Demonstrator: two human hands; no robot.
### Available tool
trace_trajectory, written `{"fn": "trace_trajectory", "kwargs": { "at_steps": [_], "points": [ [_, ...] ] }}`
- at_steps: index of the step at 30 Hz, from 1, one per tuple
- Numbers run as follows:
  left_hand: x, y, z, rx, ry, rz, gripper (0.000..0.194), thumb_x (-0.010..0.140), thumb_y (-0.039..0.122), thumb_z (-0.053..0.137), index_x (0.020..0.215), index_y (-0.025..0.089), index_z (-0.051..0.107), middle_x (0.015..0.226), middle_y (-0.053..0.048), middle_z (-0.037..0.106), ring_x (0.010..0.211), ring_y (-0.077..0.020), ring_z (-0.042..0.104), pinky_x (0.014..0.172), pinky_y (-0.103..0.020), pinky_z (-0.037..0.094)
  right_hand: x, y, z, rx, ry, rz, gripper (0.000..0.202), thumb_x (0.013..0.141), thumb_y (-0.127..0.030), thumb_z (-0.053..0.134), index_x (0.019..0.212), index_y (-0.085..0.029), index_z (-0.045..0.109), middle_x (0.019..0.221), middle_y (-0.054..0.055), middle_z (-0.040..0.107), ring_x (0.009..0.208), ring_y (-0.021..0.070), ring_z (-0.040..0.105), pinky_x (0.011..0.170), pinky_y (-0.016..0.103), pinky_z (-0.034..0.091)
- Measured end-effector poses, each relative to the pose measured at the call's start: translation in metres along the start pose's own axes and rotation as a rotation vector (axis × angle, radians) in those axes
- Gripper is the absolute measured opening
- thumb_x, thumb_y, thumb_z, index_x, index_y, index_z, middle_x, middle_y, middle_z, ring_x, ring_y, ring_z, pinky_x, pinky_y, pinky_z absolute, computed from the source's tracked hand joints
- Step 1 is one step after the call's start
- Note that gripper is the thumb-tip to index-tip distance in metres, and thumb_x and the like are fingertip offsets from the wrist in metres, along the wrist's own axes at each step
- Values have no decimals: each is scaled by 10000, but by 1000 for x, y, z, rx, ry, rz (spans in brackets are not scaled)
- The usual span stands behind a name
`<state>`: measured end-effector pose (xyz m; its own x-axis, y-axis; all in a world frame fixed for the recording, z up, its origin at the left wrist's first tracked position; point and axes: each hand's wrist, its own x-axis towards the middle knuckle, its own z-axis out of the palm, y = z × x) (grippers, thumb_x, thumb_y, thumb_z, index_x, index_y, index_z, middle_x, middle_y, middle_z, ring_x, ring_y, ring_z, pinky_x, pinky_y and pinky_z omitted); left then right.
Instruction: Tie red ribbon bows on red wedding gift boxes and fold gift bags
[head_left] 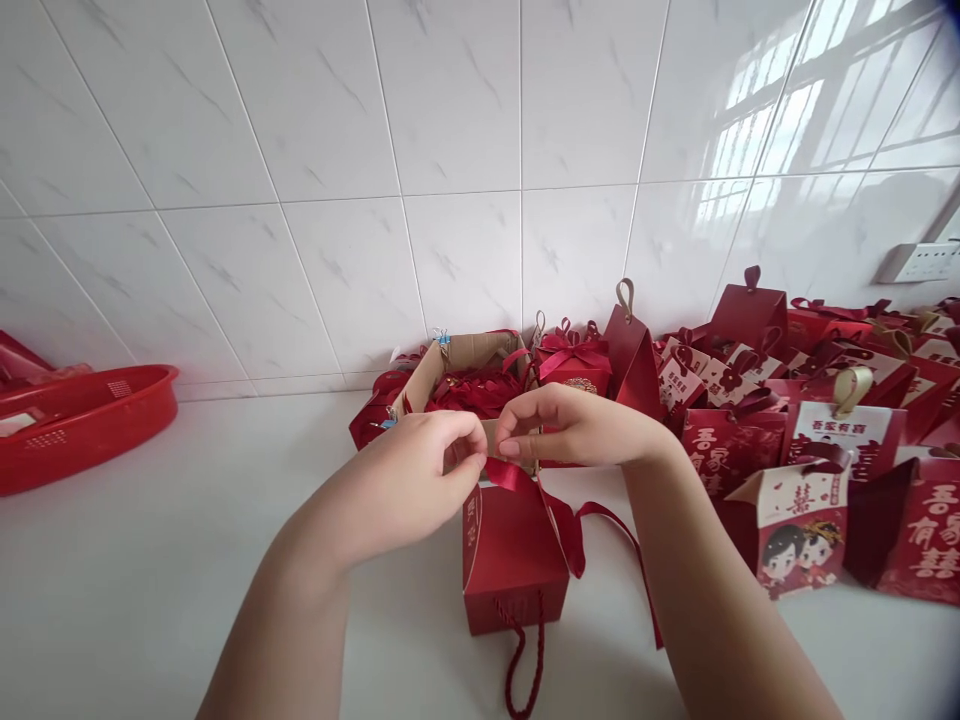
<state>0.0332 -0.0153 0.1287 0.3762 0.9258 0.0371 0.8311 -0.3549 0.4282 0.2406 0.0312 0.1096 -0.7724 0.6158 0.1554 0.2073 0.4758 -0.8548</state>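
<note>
A small red gift box (pixel 516 545) stands on the counter before me, with a twisted red cord handle hanging from its near side. Over its top runs a red satin ribbon (pixel 512 478), with one long tail trailing down to the right. My left hand (pixel 424 475) pinches the ribbon between thumb and fingertips just above the box. Close beside it, my right hand (pixel 577 425) has its thumb and fingers curled together; what lies between those fingertips, if anything, is too small to make out.
Behind the hands sits an open cardboard box (pixel 420 378) holding red ribbons, with blue binder clips on its edge. Many red gift boxes (pixel 799 530) crowd the right side. A red plastic basket (pixel 112 420) stands at left on the white counter (pixel 135 590), against a tiled wall.
</note>
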Motion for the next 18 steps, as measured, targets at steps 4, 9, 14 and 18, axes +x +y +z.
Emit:
{"fn": "trace_trajectory", "kwargs": {
  "at_steps": [4, 9, 14, 18],
  "points": [
    [2, 2, 0, -61, 3, 31, 269, 877, 425, 410, 748, 247, 565, 642, 27, 506, 539, -122, 419, 462, -252, 305, -6, -7, -1, -83, -47, -14, 206, 865, -283, 578, 994, -137, 643, 840, 32, 621, 696, 100, 515, 629, 232, 434],
    [2, 0, -1, -136, 80, 31, 265, 847, 496, 475, 975, 273, 540, 842, 7, 635, 761, -165, 583, 596, -259, 427, -7, -13, 1, -18, 83, -13, 189, 874, -322, 571, 860, -142, 624, 657, -25, 527, 558, 71, 429, 512, 206, 362],
    [2, -3, -1, 92, -166, -109, 358, 759, 587, 524, 825, 239, 567, 770, -9, 645, 631, -180, 575, 477, -278, 371, -13, -20, 3, 107, 450, -174, 173, 872, -316, 593, 804, -158, 610, 753, 2, 578, 676, 92, 509, 621, 221, 424],
    [7, -3, 3, 207, -313, -74, 276, 675, 504, 618, 736, 239, 573, 760, -1, 651, 629, -187, 580, 455, -278, 350, -24, -26, 3, 144, 740, -278, 134, 860, -314, 613, 800, -196, 637, 764, 0, 603, 709, 106, 556, 689, 244, 465]
  ]
}}
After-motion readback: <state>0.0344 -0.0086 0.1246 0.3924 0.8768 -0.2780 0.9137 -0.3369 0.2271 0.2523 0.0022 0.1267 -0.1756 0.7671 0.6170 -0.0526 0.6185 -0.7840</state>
